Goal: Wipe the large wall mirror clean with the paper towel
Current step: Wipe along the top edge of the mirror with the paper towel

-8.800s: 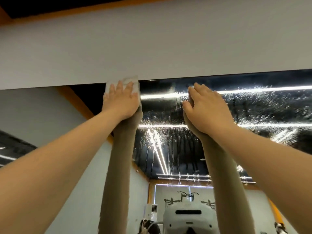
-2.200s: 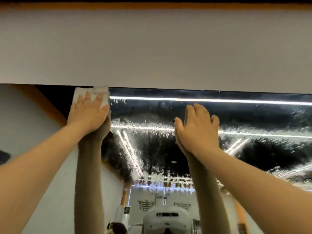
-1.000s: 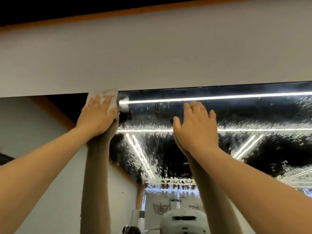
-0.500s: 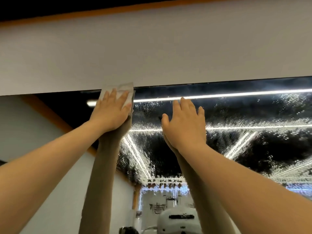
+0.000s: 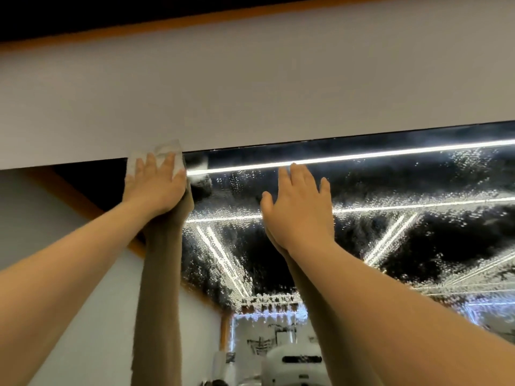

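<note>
Wet mirror (image 5: 390, 232): left hand (image 5: 156, 188) flat on paper towel (image 5: 167, 149); right hand (image 5: 301, 207) fingers straight.

My left hand (image 5: 156, 188) presses the paper towel (image 5: 164, 150) flat against the mirror (image 5: 404, 240), right at its top edge where the glass meets the pale wall (image 5: 250, 87); the towel's upper corner laps onto the wall. My right hand (image 5: 299, 210) lies flat on the glass beside it, fingers straight and slightly spread. To the right of the towel the mirror is covered in droplets, with bright light strips (image 5: 362, 156) reflected across it. Both forearms show mirrored below.
</note>
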Motion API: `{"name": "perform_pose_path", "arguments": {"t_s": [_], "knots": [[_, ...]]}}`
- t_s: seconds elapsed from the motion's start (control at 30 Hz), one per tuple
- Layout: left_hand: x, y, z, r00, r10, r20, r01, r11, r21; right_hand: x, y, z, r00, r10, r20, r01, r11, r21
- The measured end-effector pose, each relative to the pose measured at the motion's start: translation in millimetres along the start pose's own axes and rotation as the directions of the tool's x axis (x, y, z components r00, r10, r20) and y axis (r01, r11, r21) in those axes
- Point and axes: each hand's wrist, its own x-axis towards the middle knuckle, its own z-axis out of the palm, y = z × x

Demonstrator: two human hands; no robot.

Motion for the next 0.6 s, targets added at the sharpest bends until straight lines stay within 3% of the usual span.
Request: {"name": "perform_pose_path", "arguments": {"t_s": [0.17, 0.37, 0.47, 0.6], "knots": [[-20, 57, 7, 0.980, 0.197, 0.006, -0.197, 0.980, 0.008, -1, 0, 1, 1.000, 0.005, -0.012, -0.005, 1.000, 0.008], [-23, 38, 6, 0.968, 0.250, 0.008, -0.250, 0.968, 0.003, -2, -1, -2, 1.000, 0.002, -0.010, -0.002, 1.000, 0.011], [-18, 14, 3, 0.979, 0.206, 0.002, -0.206, 0.979, -0.004, -2, 0, -1, 1.000, 0.005, -0.016, -0.004, 1.000, 0.008], [-1, -27, 0, 0.999, 0.043, -0.014, -0.043, 0.999, -0.015, -2, -1, 0, 1.000, 0.002, -0.010, -0.002, 1.000, 0.006]]}}
